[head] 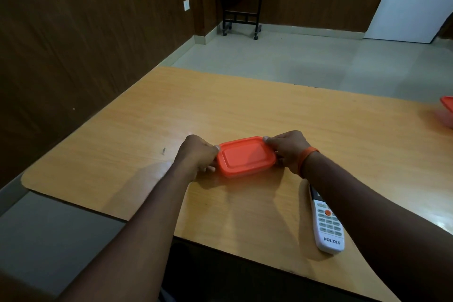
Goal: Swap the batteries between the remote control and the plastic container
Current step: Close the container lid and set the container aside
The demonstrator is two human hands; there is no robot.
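A small plastic container with an orange lid point(246, 156) rests on the wooden table point(147, 130), lid on. My left hand point(196, 157) grips its left end, thumb on the lid's edge. My right hand point(289, 149), with an orange band at the wrist, grips its right end the same way. A white remote control point(327, 223) marked VOLTAS lies face up near the table's front edge, partly under my right forearm. No batteries are visible.
Another orange-lidded container point(447, 110) sits at the table's far right edge, cut off by the frame. The table's left corner is rounded. A dark side table point(242, 2) on wheels stands by the far wall.
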